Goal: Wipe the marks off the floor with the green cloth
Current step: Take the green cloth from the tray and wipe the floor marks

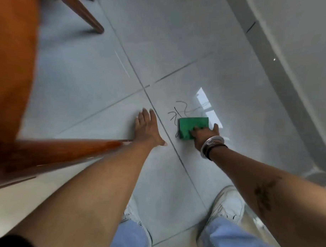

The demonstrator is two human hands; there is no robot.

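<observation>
A folded green cloth lies flat on the glossy grey floor tiles. My right hand presses down on its near right part, fingers spread over it, with bangles on the wrist. Dark scribbled marks show on the tile just beyond and left of the cloth, partly running under it. My left hand rests palm down on the neighbouring tile, fingers apart, holding nothing, left of the grout line.
A wooden table leg or rail crosses at the left under my left forearm. Another wooden leg stands at the far top. A grey skirting and wall run along the right. My white shoes are at the bottom.
</observation>
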